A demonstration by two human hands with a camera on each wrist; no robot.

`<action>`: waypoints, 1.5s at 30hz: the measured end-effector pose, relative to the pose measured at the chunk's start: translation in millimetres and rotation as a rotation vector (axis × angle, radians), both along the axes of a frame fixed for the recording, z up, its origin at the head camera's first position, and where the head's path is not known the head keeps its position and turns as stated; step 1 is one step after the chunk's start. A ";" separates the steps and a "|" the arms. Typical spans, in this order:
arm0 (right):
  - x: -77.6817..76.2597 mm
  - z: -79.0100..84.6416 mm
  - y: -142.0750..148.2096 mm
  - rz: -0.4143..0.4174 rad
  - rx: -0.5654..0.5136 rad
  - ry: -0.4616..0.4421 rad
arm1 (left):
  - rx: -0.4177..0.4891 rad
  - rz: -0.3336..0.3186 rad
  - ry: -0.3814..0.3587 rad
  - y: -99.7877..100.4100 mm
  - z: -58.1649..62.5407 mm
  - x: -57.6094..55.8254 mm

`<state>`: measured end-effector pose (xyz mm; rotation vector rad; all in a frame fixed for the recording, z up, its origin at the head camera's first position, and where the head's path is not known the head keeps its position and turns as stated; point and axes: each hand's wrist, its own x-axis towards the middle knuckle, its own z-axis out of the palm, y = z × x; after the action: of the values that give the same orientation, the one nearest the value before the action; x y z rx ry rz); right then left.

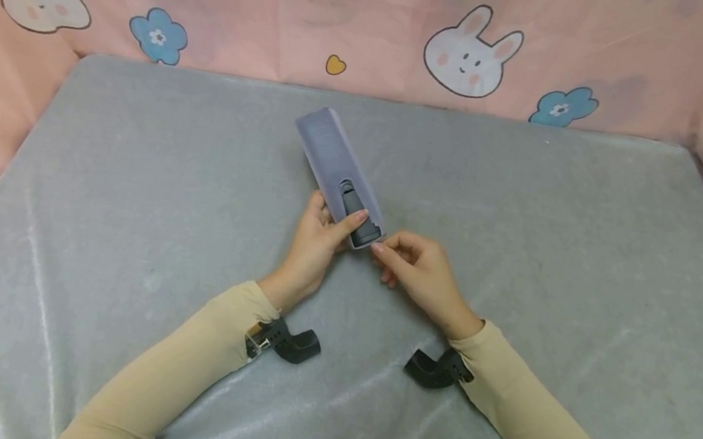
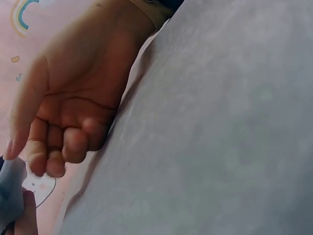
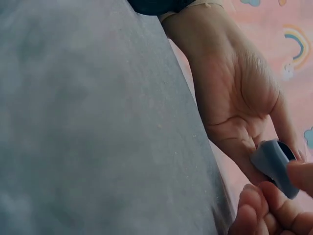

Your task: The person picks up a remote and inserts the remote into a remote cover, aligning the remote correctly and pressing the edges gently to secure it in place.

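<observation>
Two beige sleeves (image 1: 169,366) show, left grip (image 1: 309,247) holding one grey-blue case (image 1: 328,145), right grip (image 1: 423,269) pinching its end.

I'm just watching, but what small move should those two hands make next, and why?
Perhaps a gentle tug by the right hand at the near end of the blue-grey holder: its fingertips are at that corner, while the left hand grips the holder, thumb over the dark grey piece. I can't tell whether anything there comes loose.
</observation>
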<state>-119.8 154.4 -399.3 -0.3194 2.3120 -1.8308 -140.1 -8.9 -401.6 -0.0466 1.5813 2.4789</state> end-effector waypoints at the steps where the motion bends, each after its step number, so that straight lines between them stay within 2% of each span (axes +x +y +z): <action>1: 0.2 -0.4 -0.2 0.002 -0.017 -0.001 | 0.004 0.004 0.000 0.7 -0.2 0.3; 7: 1.0 -1.4 -0.6 -0.018 -0.072 -0.015 | 0.013 0.010 0.029 3.8 -2.0 1.3; 16: 1.3 -0.4 -2.5 -0.054 -0.057 -0.074 | -0.007 0.029 0.063 4.5 -2.2 1.3; 20: 1.4 -0.1 -4.6 -0.080 -0.017 -0.088 | -0.069 0.020 0.108 5.0 -2.3 2.0; 25: 2.5 -1.2 -5.4 -0.097 -0.014 -0.068 | -0.190 -0.006 0.206 4.5 -1.0 3.2; 31: 4.1 -3.9 -5.2 -0.061 -0.153 0.002 | -0.286 0.007 0.299 1.9 1.5 0.4; 37: 7.7 -4.4 -6.9 0.007 -0.311 0.041 | -0.332 0.016 0.337 0.5 4.2 -1.8; 41: 10.0 -1.5 -8.7 0.014 -0.325 0.052 | -0.327 -0.020 0.336 -1.2 6.5 -2.5; 45: 11.4 3.3 -11.7 0.038 -0.281 0.050 | -0.270 -0.047 0.296 -5.0 5.0 -4.2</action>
<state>-108.3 142.6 -396.0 -0.4479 2.0606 -2.1531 -144.3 -13.9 -396.6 0.3274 2.0007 2.3023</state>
